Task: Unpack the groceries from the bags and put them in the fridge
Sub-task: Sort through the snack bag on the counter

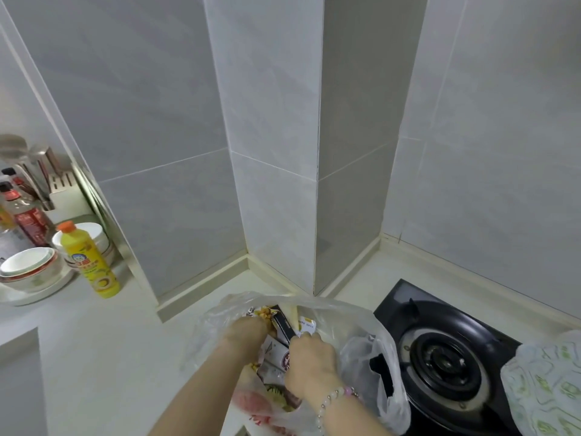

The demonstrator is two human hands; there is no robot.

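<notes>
Our right hand (309, 357), lower centre, pinches a slim dark carton (282, 324) inside the clear plastic bag (352, 313) on the countertop (110, 341); our left hand (243, 333) lies among packets (276, 354), its grip hidden. We judge the carton light, stiff, best held across its long edges.

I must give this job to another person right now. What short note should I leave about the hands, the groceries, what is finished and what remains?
Left hand: reaches into the clear plastic bag; its fingers are hidden among packets, so the grip cannot be told.
Right hand: pinches the slim black box inside that bag.
Things: the bag lies on the pale countertop beside the black gas stove. A white bag with green print sits to the right of the stove.
Done: no groceries seen outside the bags. The fridge is not in view.
Left: lift out the box and packets, check the second bag, carry everything to the fridge.
</notes>
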